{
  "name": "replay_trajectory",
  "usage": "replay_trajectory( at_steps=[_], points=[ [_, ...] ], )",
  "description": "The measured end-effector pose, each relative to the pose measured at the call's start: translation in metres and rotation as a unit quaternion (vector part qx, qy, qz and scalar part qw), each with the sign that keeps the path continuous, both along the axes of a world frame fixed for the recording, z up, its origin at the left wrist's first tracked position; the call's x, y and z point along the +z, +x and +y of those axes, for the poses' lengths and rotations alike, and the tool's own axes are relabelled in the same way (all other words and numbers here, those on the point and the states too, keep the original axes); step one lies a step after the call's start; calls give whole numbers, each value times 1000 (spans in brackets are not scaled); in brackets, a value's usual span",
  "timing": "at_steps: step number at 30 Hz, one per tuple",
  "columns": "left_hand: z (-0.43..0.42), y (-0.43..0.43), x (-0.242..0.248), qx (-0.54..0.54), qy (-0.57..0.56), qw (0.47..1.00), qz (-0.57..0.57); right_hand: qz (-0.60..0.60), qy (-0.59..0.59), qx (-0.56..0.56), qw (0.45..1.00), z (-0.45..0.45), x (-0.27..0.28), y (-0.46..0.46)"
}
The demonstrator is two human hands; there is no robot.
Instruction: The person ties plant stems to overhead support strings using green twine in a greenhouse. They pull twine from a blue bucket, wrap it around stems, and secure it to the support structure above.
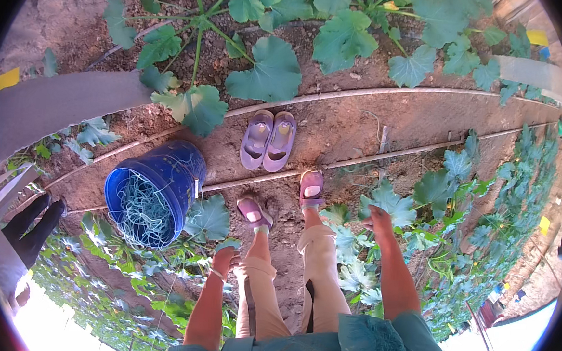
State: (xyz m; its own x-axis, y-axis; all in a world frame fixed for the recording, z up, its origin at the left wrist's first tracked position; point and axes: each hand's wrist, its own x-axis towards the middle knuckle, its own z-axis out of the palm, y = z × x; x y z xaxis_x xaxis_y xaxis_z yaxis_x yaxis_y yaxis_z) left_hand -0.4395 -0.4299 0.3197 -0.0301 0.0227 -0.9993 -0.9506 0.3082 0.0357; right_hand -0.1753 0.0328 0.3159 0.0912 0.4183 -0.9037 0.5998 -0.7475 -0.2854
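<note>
My left hand point(226, 260), with a band at the wrist, hangs beside my trouser leg near leafy squash-like plants; its fingers are curled, and whether they hold anything is unclear. At the right, my right hand point(379, 219) is at the edge of a broad green leaf point(393, 205), fingers bent, their grip not readable. A blue plastic bucket point(164, 162) lies tipped on the soil, its mouth towards me, with tangled green-blue twine point(145, 210) inside. Ahead of my feet, a pair of empty purple shoes point(268, 140) rests side by side on the soil.
Two pale irrigation pipes point(365, 94) cross the soil in front of me. Large-leaved plants point(264, 69) grow beyond them, and more rows point(497, 225) stretch right. Another person point(27, 236) in dark trousers is at the far left. Grey sheet strips point(71, 99) reach in from the left.
</note>
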Motion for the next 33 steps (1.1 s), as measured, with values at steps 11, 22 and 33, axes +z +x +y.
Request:
replay_trajectory(
  at_steps=[11, 22, 33],
  points=[
    [-91, 71, -296, -591, -33, 798, 114, -112, 3, 395, 912, -126, -251, -14],
    [-59, 94, -337, -501, 55, 863, 27, -112, 41, 584, 803, -125, -230, -22],
    [-53, 76, -296, -648, 60, 755, 84, 30, -85, 455, 886, -145, -175, -70]
  ],
)
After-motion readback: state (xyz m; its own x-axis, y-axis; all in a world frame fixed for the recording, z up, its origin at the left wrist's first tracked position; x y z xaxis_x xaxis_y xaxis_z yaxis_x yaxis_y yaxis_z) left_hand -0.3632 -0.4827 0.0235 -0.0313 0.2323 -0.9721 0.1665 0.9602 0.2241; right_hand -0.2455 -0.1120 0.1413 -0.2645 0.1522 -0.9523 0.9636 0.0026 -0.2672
